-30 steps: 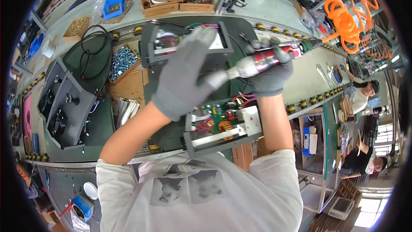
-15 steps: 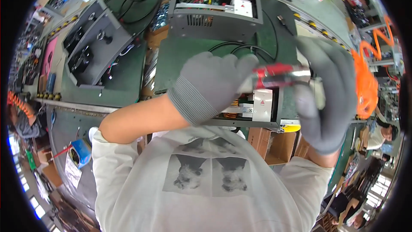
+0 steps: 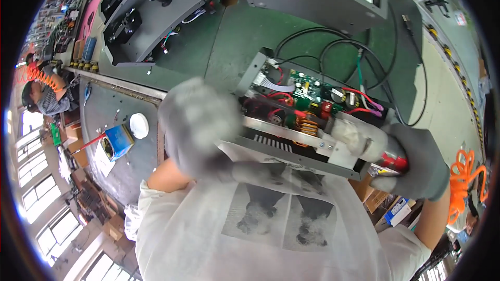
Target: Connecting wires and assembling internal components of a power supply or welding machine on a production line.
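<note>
My right hand, in a grey glove, is closed around a red and silvery cylinder with a whitish, blurred end. That end is over the right part of an open dark metal case at the bench's near edge; contact cannot be made out. Inside the case are a green circuit board, a copper coil, red wires and a pale bracket. My left hand, also gloved, is beside the case's left end. Motion smears its fingers, and nothing shows clearly in it.
A larger grey case stands at the far side of the green bench. To the left lies a grey panel with black fittings. Black cables loop behind the near case. A blue box and a white round lid sit on the left table.
My hands were together at the red cylinder above the case. Now the left has moved away leftward and the right has brought the cylinder down over the case. The view has shifted.
</note>
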### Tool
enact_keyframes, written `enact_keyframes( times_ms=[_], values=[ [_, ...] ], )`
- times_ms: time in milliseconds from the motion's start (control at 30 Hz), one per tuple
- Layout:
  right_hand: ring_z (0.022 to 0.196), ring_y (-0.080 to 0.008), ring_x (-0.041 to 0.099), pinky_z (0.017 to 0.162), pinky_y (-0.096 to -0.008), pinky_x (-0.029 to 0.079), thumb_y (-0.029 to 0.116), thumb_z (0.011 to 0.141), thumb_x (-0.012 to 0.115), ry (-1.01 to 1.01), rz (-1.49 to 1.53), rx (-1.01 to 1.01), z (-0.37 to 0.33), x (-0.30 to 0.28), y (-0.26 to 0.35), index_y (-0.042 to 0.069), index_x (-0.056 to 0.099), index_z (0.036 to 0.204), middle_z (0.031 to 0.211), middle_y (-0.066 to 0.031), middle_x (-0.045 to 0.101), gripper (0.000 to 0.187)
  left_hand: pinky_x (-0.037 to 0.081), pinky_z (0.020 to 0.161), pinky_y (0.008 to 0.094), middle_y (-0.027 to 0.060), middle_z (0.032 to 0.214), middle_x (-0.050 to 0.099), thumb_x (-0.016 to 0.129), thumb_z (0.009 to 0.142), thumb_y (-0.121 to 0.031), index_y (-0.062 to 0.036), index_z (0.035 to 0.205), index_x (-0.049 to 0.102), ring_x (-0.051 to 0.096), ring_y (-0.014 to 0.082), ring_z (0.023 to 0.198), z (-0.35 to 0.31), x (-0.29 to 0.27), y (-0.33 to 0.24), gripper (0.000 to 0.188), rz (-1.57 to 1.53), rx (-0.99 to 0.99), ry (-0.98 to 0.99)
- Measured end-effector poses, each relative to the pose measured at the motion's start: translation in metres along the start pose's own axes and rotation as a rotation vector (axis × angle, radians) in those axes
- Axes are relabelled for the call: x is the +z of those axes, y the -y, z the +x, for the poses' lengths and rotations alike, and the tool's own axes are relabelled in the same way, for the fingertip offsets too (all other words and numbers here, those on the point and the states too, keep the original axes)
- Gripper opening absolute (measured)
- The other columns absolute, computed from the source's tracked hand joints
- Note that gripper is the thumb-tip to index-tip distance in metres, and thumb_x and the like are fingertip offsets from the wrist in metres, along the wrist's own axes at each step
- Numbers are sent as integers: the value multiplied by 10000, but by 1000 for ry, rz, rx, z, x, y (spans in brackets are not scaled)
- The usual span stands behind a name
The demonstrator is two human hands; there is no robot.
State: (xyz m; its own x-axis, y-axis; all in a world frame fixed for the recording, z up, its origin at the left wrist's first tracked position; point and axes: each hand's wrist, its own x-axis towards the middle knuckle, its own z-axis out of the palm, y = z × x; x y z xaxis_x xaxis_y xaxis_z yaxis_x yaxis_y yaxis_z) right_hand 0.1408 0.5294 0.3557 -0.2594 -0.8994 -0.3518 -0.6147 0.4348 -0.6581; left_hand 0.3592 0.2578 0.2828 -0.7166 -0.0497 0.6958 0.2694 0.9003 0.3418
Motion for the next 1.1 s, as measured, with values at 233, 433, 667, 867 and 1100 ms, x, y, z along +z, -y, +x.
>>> enact_keyframes(
  times_ms=[233, 433, 667, 867, 1100],
  values=[
    [663, -366, 644, 606, -409, 510, 561, 585, 847, 166, -73, 28, 27, 3, -7, 25, 638, 1044, 760, -148, 649, 737, 346, 1072, 556, 379, 1441, 341, 607, 578, -904, 186, 1399, 326, 411, 511, 1300, -66, 30, 25, 1393, -355, -491, 255],
    [601, -338, 618, 581, -408, 499, 535, 607, 834, 199, -19, 18, 48, 2, 0, -4, 633, 1095, 705, -126, 624, 754, 273, 1090, 592, 347, 1350, 455, 552, 561, -946, 157, 1291, 469, 441, 500, 1251, -68, 33, 34, 1325, -232, -383, 260],
    [677, -325, 663, 613, -393, 508, 623, 526, 825, 260, -138, 19, 57, 8, 6, -34, 637, 1070, 847, -113, 688, 874, 313, 1051, 586, 286, 1225, 555, 485, 598, -959, 99, 1172, 566, 505, 439, 1123, -74, 40, 33, 1207, -124, -357, 217],
    [680, -324, 662, 604, -401, 504, 613, 530, 826, 271, -149, -1, 58, 7, 5, -44, 630, 1094, 868, -120, 691, 887, 369, 990, 575, 244, 1151, 611, 547, 760, -777, 54, 1105, 612, 532, 390, 1078, -73, 41, 35, 903, -22, -303, 181],
    [616, -307, 615, 575, -401, 491, 492, 530, 860, 277, -206, 72, 58, 6, 13, -42, 624, 1110, 864, -126, 683, 822, 388, 974, 546, 196, 1105, 651, 584, 769, -336, -2, 1068, 643, 562, 349, 1011, -69, 45, 30, 452, 201, -261, 159]
  ],
)
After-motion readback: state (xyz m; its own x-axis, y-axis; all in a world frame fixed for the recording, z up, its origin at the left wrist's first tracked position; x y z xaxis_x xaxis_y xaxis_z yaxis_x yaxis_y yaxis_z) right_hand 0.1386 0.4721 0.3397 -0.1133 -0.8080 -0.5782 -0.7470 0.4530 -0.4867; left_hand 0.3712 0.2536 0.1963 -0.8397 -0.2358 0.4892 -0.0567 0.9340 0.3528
